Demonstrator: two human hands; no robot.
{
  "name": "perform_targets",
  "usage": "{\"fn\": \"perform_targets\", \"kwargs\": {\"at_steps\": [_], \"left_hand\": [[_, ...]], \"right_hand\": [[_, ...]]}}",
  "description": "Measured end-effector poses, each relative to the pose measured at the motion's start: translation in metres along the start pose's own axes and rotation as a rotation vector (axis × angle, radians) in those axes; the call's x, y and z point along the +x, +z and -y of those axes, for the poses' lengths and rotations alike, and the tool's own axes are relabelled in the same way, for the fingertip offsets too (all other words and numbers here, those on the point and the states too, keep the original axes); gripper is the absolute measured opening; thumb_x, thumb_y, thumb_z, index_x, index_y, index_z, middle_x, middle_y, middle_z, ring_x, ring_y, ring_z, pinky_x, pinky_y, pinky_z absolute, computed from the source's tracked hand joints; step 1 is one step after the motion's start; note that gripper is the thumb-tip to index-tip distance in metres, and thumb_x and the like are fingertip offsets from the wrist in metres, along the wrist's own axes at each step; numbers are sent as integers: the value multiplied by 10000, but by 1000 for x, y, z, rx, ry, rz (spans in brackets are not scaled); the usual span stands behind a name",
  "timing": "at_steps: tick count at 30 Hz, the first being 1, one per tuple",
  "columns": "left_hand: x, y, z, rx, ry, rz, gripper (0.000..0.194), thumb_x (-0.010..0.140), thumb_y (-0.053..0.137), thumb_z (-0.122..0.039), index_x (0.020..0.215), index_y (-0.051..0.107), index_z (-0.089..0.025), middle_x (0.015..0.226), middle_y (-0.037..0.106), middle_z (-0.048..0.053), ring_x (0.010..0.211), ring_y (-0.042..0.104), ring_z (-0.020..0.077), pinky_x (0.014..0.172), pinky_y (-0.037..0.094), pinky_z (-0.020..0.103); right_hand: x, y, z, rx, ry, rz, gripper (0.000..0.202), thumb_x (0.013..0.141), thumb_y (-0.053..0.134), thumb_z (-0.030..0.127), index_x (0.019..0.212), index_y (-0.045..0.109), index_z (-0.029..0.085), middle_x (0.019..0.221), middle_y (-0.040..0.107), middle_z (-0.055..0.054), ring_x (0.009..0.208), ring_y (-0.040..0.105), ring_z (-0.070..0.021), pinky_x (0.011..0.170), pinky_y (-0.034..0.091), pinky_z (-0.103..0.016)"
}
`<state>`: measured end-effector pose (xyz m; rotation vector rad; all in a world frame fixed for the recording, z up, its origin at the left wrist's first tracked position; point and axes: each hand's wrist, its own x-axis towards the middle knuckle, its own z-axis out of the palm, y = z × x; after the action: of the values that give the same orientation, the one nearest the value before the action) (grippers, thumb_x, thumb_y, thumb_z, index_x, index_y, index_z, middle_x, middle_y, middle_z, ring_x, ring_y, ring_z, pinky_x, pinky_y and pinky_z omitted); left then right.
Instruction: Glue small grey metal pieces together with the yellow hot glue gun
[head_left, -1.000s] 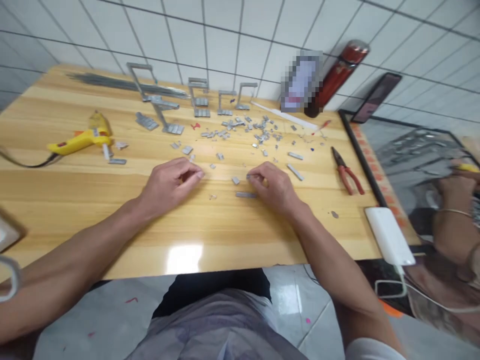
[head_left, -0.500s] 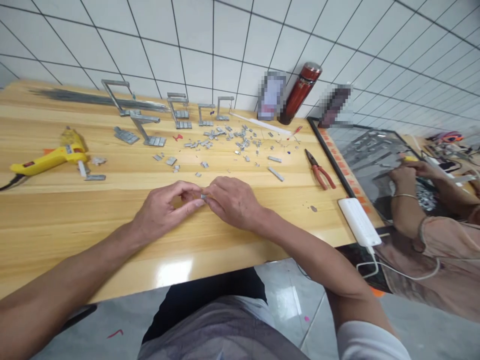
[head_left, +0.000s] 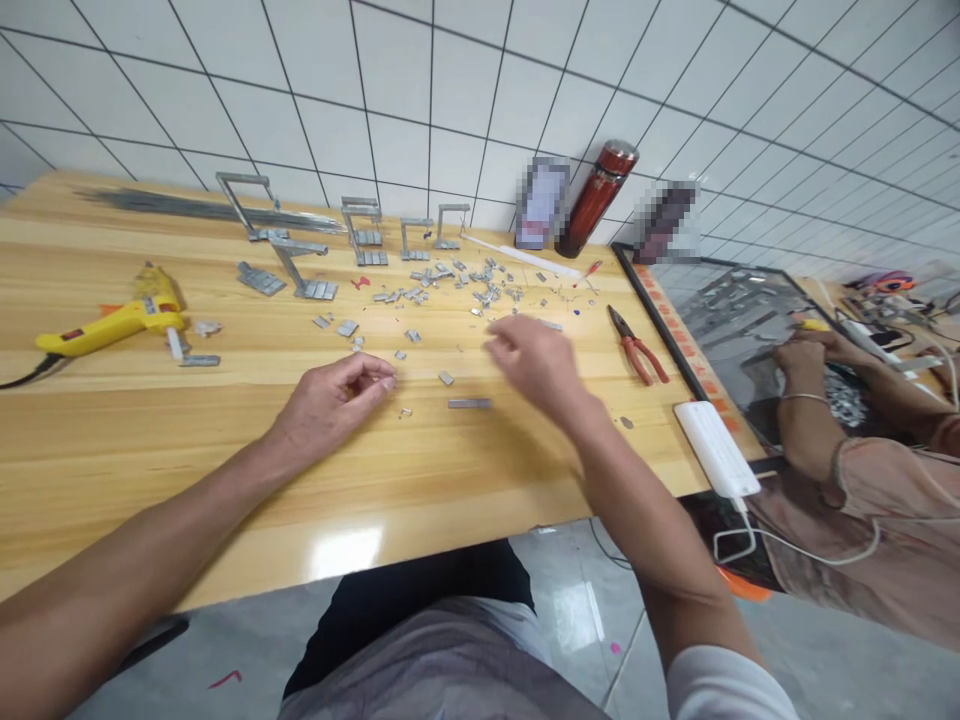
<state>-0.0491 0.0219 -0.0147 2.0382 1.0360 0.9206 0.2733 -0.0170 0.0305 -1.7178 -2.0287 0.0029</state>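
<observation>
My left hand (head_left: 330,405) rests on the wooden table with its fingers curled and the thumb and fingertips close together; whether a small piece sits between them I cannot make out. Right of it lie a small grey piece (head_left: 446,378), a grey flat strip (head_left: 470,404) and a tiny bit (head_left: 406,412). My right hand (head_left: 536,360) is raised over the table, smeared by motion, its fingers curled and their tips hidden. Just behind it, another grey strip (head_left: 553,325) is partly covered.
Grey pieces (head_left: 487,285) lie scattered beyond my hands, with several small grey frames (head_left: 315,285) behind. A yellow glue gun (head_left: 112,330) is at left; pliers (head_left: 634,345), a white power bank (head_left: 716,448) and a red flask (head_left: 598,200) are at right. A co-worker's hands (head_left: 806,355) work farther right.
My hands have come apart. The right one has moved right and up, away from the left. A small grey piece, a strip and a tiny bit now show on the table between them.
</observation>
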Motion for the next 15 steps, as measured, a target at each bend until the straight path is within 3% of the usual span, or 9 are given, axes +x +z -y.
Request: {"fn": "perform_targets", "kwargs": {"at_steps": [2,5,9,15], "left_hand": [[1,1,2,25,35,11,241,1008,736,-458,1005,823,-234,752,788,7,600,650,156,581,493,265],[2,3,3,47,63,36,236,1016,726,-439,995,819,-223,766,798,1,594,639,140,595,492,253],[2,3,3,61,70,41,276,1037,717,-477,991,818,-224,820,832,13,627,671,144,622,510,250],[2,0,0,95,-54,96,354,1025,661,-525,1019,828,-212,910,865,47,704,716,172,686,533,281]], "right_hand": [[14,-25,-50,-110,296,-35,205,1026,664,234,1119,846,245,1158,871,-113,1052,785,-291,961,597,-430],[30,-44,-113,-247,643,52,238,986,650,230,1083,865,193,1189,872,-162,1137,780,-335,1024,585,-461],[39,-37,-152,-266,740,95,269,946,640,185,1092,860,135,1241,849,-250,1193,764,-390,1050,572,-506],[53,-15,-168,-213,793,85,204,877,660,149,1010,815,135,1199,835,-264,1175,760,-373,1095,554,-482]]}}
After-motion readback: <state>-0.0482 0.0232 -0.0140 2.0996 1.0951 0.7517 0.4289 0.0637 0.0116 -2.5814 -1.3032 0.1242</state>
